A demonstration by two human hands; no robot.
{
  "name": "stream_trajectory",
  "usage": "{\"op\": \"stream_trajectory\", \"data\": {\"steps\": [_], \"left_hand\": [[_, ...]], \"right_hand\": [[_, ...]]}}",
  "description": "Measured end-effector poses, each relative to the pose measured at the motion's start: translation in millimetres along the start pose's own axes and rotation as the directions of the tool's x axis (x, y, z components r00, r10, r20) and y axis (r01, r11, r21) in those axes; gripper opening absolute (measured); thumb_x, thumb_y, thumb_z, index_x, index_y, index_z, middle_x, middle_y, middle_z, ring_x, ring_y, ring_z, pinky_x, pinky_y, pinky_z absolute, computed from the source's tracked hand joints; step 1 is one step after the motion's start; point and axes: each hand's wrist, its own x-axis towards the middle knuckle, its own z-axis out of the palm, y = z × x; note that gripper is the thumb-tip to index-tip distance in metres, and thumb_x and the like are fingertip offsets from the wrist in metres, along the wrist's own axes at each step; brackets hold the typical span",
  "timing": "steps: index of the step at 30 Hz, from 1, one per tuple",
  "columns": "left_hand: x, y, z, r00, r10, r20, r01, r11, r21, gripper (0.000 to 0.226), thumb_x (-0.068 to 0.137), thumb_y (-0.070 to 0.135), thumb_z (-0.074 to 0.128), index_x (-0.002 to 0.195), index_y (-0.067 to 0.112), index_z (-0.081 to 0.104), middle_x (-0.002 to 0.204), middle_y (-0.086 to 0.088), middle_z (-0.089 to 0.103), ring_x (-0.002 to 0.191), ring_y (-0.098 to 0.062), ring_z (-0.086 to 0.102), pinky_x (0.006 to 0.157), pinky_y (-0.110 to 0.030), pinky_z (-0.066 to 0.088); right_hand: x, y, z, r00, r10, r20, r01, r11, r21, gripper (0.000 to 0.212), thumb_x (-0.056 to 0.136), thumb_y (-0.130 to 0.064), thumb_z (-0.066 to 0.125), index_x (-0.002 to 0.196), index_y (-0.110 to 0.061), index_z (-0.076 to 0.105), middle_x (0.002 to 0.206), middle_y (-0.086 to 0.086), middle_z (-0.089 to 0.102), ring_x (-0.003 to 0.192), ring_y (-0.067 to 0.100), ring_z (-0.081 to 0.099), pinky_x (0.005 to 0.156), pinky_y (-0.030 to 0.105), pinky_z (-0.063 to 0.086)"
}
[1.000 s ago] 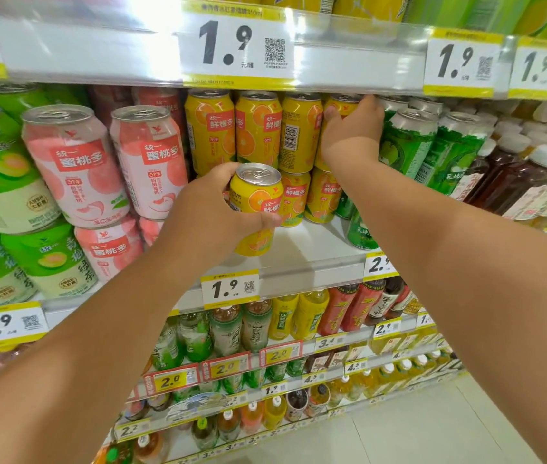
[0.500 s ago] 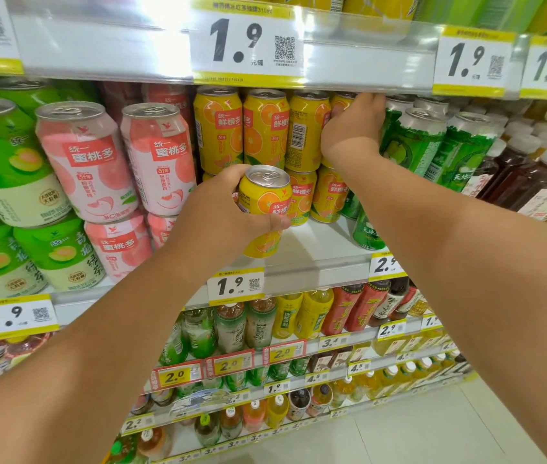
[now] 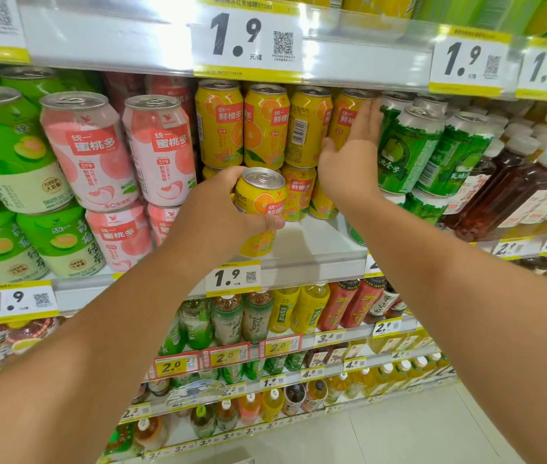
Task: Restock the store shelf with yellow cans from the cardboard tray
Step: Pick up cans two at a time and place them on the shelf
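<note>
Head view, store aisle: left hand wrapped around a yellow can, thumb across the front of the printed orange label, silver pull-tab lid tilted toward the camera. Held at the front of the white shelf, just ahead of the lower row of stacked yellow cans, not yet set down. Smooth glossy aluminium cylinders throughout, two tiers high, rimmed tops catching the overhead light.

Right hand flat and released, fingers straight, palm pressed against the right-most can of the upper yellow tier, wedged between that can and the neighbouring green cans. Nothing grasped.

Left of the yellow block, pink peach cans stacked two high, then pale green cans beyond. Far right, brown bottles with white caps leaning on their sides.

Bare strip of matte white shelf in front of the yellow stack, to the right of the held can, reaching to the front lip with its price tag. Overhead, the clear plastic rail of the upper shelf edge close above the top tier's lids, leaving little headroom. Lower tiers packed with plastic drink bottles, pale tiled floor at bottom right.
</note>
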Motion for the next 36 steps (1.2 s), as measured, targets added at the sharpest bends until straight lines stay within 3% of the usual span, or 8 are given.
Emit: {"op": "stream_trajectory", "data": {"steps": [8,14,17,20,23,27,30,36], "left_hand": [[0.7,-1.2,5.8,0.999,-0.021,-0.036,0.021,1.0,-0.009,0.072,0.061,0.048,0.089,0.126,0.034,0.06,0.111,0.014,0.069,0.099,-0.009,0.066,0.089,-0.036,0.056],[-2.5,1.0,6.6,0.997,-0.067,-0.038,0.063,0.994,-0.086,0.063,0.066,0.037,0.09,0.123,0.039,0.063,0.097,0.023,0.07,0.083,0.008,0.064,0.08,-0.022,0.053],[-5.0,4.4,9.1,0.996,-0.078,-0.035,0.074,0.993,-0.094,0.062,0.067,0.035,0.089,0.123,0.038,0.064,0.094,0.024,0.071,0.075,0.016,0.062,0.076,-0.015,0.051],[-6.6,6.4,10.8,0.992,-0.113,-0.054,0.105,0.986,-0.132,0.061,0.067,0.033,0.09,0.122,0.038,0.065,0.097,0.02,0.074,0.086,0.007,0.067,0.083,-0.025,0.057],[-8.6,11.9,13.5,0.987,-0.138,-0.084,0.127,0.985,-0.116,0.06,0.065,0.038,0.09,0.12,0.041,0.065,0.095,0.019,0.075,0.085,-0.001,0.068,0.081,-0.029,0.057],[-13.2,15.8,15.4,0.985,-0.146,-0.088,0.136,0.985,-0.109,0.061,0.064,0.038,0.091,0.118,0.041,0.066,0.096,0.015,0.076,0.089,-0.005,0.071,0.086,-0.036,0.058],[-16.9,16.1,17.1,0.979,-0.171,-0.111,0.159,0.981,-0.11,0.062,0.061,0.038,0.092,0.117,0.042,0.066,0.097,0.016,0.076,0.093,-0.005,0.071,0.088,-0.042,0.058],[-28.7,14.5,19.9,0.97,-0.205,-0.133,0.188,0.974,-0.127,0.07,0.06,0.045,0.09,0.124,0.039,0.062,0.109,0.016,0.072,0.098,-0.002,0.068,0.089,-0.039,0.058]], "right_hand": [[-38.7,16.2,-10.2,0.984,0.028,0.174,-0.045,0.994,0.095,0.085,0.096,-0.03,0.062,0.159,-0.015,0.008,0.166,-0.002,0.002,0.152,0.014,0.009,0.117,0.025,0.016],[-65.0,31.1,-7.2,0.949,0.061,0.309,-0.117,0.979,0.165,0.066,0.092,-0.037,0.065,0.149,-0.021,0.038,0.153,-0.003,0.04,0.14,0.013,0.037,0.111,0.027,0.03],[-70.9,33.3,-10.2,0.882,0.025,0.471,-0.144,0.965,0.219,0.07,0.09,-0.038,0.069,0.15,-0.022,0.038,0.152,-0.006,0.043,0.139,0.011,0.041,0.111,0.034,0.039],[-75.2,27.6,-16.2,0.777,-0.041,0.628,-0.21,0.924,0.32,0.07,0.087,-0.029,0.075,0.147,-0.024,0.04,0.146,-0.012,0.046,0.137,0.007,0.043,0.097,0.026,0.047],[-80.1,27.4,-15.5,0.677,-0.105,0.729,-0.272,0.884,0.38,0.072,0.081,-0.022,0.082,0.141,-0.032,0.043,0.134,-0.021,0.05,0.135,0.006,0.044,0.107,0.028,0.041],[-80.8,21.4,-8.1,0.691,-0.166,0.704,-0.216,0.881,0.42,0.051,0.072,-0.024,0.087,0.112,-0.04,0.058,0.112,-0.022,0.066,0.113,0.006,0.06,0.102,0.036,0.05],[-81.8,17.3,-5.0,0.723,-0.199,0.662,-0.196,0.86,0.471,0.055,0.065,-0.028,0.087,0.114,-0.03,0.063,0.107,-0.007,0.073,0.103,0.017,0.068,0.09,0.046,0.057],[-82.6,17.7,-0.2,0.739,-0.214,0.639,-0.156,0.868,0.471,0.061,0.06,-0.034,0.089,0.115,-0.028,0.063,0.105,-0.008,0.072,0.1,0.019,0.068,0.086,0.045,0.058]]}}
